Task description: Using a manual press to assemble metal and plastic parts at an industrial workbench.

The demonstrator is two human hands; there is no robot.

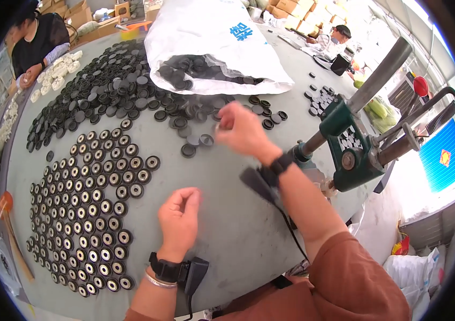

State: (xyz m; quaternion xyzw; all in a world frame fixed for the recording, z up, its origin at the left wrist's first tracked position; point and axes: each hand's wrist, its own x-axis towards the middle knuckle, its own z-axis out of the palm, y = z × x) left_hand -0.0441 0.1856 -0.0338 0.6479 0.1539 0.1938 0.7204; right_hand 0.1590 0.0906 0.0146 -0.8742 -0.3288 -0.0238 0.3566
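Note:
My left hand [178, 220] hovers low over the grey tabletop, right of the laid-out bearings, its fingers curled to the thumb; whatever they may hold is hidden. Farther off, my right hand [242, 131] is slightly blurred, fingers bent in at the near edge of a heap of round black plastic caps [112, 88]. A few loose caps [206, 140] lie just left of its fingertips, and I cannot make out what it grips. Rows of black wheels with metal bearings in their centres [85, 198] lie flat at the left.
A white woven sack [200, 37] spills caps at the back. The green hand press [345, 144] with its long lever stands to the right, beside small grey-topped discs [321, 99]. A hammer [13, 235] rests at the left edge. Two other people sit across the table.

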